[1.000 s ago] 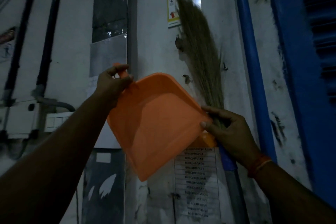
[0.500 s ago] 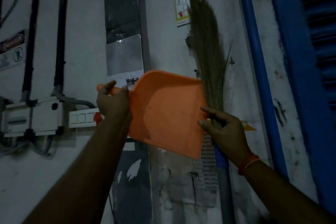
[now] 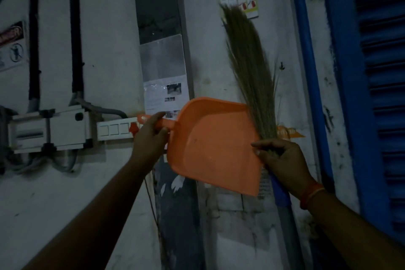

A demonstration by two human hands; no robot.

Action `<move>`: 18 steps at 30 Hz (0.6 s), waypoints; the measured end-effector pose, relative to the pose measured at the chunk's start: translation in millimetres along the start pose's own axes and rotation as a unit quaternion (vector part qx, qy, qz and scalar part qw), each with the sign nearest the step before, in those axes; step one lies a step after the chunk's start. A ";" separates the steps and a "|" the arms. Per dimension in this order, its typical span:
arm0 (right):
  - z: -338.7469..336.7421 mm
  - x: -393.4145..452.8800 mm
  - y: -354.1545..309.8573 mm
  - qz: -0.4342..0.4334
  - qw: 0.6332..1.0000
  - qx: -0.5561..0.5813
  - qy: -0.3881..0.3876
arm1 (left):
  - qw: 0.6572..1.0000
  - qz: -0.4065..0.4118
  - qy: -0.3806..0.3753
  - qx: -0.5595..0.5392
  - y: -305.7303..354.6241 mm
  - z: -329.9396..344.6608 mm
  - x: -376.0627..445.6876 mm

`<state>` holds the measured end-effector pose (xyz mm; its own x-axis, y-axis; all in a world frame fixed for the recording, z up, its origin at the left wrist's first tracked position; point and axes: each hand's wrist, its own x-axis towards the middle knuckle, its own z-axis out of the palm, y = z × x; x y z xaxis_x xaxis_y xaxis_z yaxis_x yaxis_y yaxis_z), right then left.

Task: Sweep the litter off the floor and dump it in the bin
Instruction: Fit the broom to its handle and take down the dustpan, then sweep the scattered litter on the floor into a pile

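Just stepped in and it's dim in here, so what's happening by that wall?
A person stands facing the wall with both hands raised. The left hand grips the handle of an orange dustpan, held up in front of the wall. The right hand holds a grass broom where bristles meet the blue handle, bristles pointing up. No floor, litter or bin is in view, so no sweeping shows here.

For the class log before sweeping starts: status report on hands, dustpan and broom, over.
Left hand shut on orange dustpan handle. Right hand shut on broom, bristles up against wall. No litter or bin in view. Nothing in the way.
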<state>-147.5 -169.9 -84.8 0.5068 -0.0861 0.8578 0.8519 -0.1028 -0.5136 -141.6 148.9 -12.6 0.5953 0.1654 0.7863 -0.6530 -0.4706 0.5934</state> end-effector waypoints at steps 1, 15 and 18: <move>-0.7 -4.0 -3.1 0.003 1.000 -0.001 0.001 | 0.998 0.025 -0.013 0.062 -2.9 -4.5 -3.9; -29.6 8.1 -26.8 0.027 0.997 -0.021 -0.063 | 0.832 0.255 -0.096 0.483 -10.2 -43.6 -5.9; -40.0 14.3 -19.5 0.042 0.994 -0.035 -0.094 | 0.856 0.197 -0.239 0.414 3.7 -47.1 -16.3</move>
<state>-162.1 -208.8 -63.3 0.5968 0.0882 0.7975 0.7978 -0.1719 -0.5780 -175.7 185.3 -15.2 0.6583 -0.4280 0.6193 -0.4088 -0.8940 -0.1832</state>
